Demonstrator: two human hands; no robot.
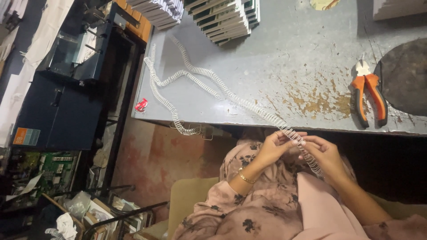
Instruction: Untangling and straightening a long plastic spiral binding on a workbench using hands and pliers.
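Note:
A long white wire binding coil (209,80) snakes across the grey metal table (289,53) and runs off its front edge into my lap. My left hand (273,146) pinches the coil just below the table edge. My right hand (327,153) grips the same coil a little further along, where its end hangs down toward my pink floral clothing. The two hands are close together, almost touching. A gold bracelet sits on my left wrist.
Orange-handled pliers (369,95) lie on the table at right, beside a dark round pad (402,75). Stacks of booklets (227,18) stand at the back. A small red object (141,105) sits near the table's left corner. A dark blue machine (66,89) and floor clutter are left.

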